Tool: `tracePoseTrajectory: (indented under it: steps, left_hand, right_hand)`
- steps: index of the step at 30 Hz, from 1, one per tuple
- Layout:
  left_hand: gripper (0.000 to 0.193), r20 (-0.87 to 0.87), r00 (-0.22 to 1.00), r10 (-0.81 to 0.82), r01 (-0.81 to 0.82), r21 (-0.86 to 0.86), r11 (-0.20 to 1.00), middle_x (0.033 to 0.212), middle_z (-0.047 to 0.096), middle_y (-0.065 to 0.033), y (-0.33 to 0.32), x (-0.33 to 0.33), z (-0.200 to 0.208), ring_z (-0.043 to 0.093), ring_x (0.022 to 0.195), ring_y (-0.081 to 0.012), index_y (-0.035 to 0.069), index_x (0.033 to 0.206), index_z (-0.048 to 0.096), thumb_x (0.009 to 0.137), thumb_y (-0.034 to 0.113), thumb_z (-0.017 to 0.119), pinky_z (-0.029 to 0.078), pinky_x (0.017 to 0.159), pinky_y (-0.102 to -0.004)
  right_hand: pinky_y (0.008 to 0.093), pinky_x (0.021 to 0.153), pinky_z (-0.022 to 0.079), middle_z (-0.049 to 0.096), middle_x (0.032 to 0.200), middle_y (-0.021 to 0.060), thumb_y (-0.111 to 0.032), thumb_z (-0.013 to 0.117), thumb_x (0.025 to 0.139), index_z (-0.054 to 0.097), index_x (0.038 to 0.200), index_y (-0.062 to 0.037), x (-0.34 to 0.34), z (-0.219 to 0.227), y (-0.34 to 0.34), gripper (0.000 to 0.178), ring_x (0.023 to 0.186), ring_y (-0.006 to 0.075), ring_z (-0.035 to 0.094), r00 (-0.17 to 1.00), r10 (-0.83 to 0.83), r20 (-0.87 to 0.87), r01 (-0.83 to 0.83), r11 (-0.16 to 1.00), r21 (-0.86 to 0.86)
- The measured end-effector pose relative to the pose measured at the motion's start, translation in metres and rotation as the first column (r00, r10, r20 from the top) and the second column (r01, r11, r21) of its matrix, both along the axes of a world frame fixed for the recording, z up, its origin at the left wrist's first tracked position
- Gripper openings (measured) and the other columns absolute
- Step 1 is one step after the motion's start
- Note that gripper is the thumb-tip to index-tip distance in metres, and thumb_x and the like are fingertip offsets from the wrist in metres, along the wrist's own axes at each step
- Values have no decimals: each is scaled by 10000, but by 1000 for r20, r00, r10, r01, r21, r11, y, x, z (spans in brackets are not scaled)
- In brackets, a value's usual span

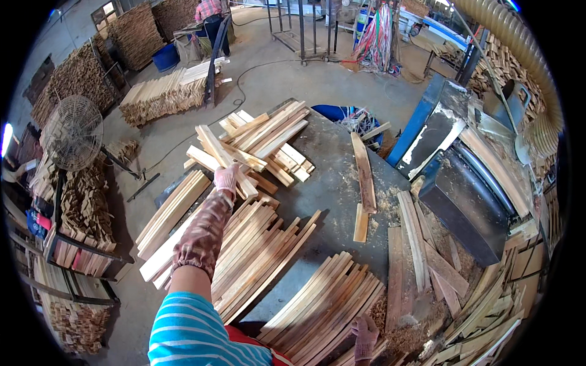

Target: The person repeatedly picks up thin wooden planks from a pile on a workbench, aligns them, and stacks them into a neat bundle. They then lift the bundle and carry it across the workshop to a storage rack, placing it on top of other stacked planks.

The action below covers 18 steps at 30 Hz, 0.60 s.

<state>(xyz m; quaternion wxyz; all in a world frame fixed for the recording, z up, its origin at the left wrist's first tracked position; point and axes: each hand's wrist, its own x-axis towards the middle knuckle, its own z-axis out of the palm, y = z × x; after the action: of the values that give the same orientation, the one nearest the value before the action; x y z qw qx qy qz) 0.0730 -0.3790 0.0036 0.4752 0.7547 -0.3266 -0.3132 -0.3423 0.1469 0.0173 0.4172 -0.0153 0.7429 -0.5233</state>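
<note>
My left hand, in a pale pinkish glove, is closed around a pale wooden strip over a crossed pile of strips on the dark metal table. Just below that arm lies a row of wooden strips side by side. At the lower right my right hand, also gloved, is beside the right edge of another row of strips. Its fingers look extended, and I see nothing held in them. More pale strips are stacked left of my left forearm.
A woodworking machine stands at the right, with loose boards and sawdust before it. Past the table is a blue bin of offcuts. A fan and wood stacks stand left. Another person works far back.
</note>
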Motion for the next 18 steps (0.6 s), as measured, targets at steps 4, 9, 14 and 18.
tracePoseTrajectory:
  steps: [4,9,14,18]
  left_hand:
    - [468,-25,993,-118,120,60,991,956,724,-197,-13,25,13,717,818,-295,-59,1101,680,769,266,738,577,728,-393]
    - [425,186,881,-435,317,451,835,891,730,-199,-5,23,44,729,835,-310,-65,1010,701,784,294,695,573,733,-404]
    - [407,147,858,-492,411,379,830,834,713,-158,51,85,42,699,759,-261,-68,939,712,795,313,698,551,671,-401]
    - [397,178,860,-479,382,399,834,816,696,-129,108,84,108,675,729,-226,-70,919,709,793,306,713,543,658,-394]
  right_hand:
    - [235,441,381,655,771,112,-117,686,949,641,1122,83,-6,-14,13,269,507,103,498,996,-28,87,36,995,-92]
    - [241,434,359,638,756,103,-128,673,961,634,1100,74,-29,-97,62,248,484,97,467,983,37,178,-7,986,-167]
    - [248,440,344,661,791,117,-133,691,951,644,1168,44,0,-57,30,284,505,93,462,978,127,164,-88,970,-226]
    - [248,472,374,693,843,123,-143,711,942,650,1176,45,21,-31,7,306,559,109,521,981,96,171,-66,983,-171]
